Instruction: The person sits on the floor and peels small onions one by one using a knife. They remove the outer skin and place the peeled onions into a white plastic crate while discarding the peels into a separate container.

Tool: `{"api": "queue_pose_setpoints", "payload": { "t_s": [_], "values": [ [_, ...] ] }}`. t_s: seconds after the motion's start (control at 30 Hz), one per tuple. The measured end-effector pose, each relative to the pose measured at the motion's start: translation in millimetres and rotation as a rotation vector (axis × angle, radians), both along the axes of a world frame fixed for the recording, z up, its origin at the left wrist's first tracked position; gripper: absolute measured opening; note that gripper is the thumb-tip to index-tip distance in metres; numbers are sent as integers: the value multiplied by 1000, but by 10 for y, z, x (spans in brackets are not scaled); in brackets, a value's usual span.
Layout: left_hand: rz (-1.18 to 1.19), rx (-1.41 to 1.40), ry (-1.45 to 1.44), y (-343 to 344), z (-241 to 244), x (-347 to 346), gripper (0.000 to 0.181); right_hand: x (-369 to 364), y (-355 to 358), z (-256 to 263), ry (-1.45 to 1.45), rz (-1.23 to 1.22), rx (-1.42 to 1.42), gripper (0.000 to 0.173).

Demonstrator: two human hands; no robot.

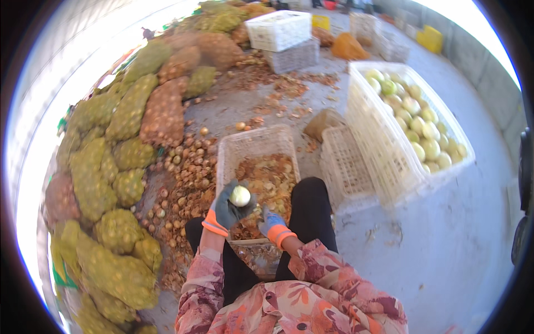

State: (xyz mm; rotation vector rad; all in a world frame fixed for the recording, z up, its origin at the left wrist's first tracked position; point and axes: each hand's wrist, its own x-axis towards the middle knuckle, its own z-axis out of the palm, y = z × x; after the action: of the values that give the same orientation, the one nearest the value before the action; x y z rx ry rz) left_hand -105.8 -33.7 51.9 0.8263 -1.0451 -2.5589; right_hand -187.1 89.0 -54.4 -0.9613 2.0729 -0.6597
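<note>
A pale peeled onion (240, 196) rests in the fingers of my left hand (233, 208), which wears a dark grey glove with an orange cuff. My right hand (270, 223), in a blue and grey glove, is just to the right and lower, apart from the onion. Its fingers are partly curled, and whether they hold something small is too unclear to see. Below both hands stands a white plastic crate (221, 154) between my knees. Loose brown onion skins (267, 171) cover its bottom.
Unpeeled onions (192, 167) and skins litter the floor to the left, beside piled mesh sacks (129, 112). At the right, a tall white crate (367, 137) holds peeled onions (421, 121), next to a low crate (348, 160). Stacked crates (288, 50) stand farther back.
</note>
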Motion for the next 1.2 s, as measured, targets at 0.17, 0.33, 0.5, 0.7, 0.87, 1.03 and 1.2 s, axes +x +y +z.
{"api": "queue_pose_setpoints", "payload": {
  "t_s": [0.17, 0.33, 0.5, 0.7, 0.87, 1.03, 1.2],
  "values": [
    [-301, -151, 65, 421, 839, -1318, 31, 96, -74, -17, -95, -22, 47, 71],
    [-665, -188, 483, 1529, 1618, -2639, 31, 105, -254, -910, -261, -275, -138, 70],
    [-569, -383, 470, 1898, 1561, -2553, 40, 94, -283, -741, -150, -173, -87, 75],
    [-332, -574, 254, 745, 782, -1535, 44, -96, -57, -102, -152, 13, 103, 83],
    [345, -572, -9, -651, 66, 367, 34, 52, -156, -294, 116, -106, -178, 86],
    [961, -187, -273, -620, -943, 2559, 33, 202, -174, -131, 376, 681, 417, 68],
    [1163, 366, -624, 524, -2893, 4391, 35, 521, -119, -57, 367, 512, 273, 71]
  ]
}}
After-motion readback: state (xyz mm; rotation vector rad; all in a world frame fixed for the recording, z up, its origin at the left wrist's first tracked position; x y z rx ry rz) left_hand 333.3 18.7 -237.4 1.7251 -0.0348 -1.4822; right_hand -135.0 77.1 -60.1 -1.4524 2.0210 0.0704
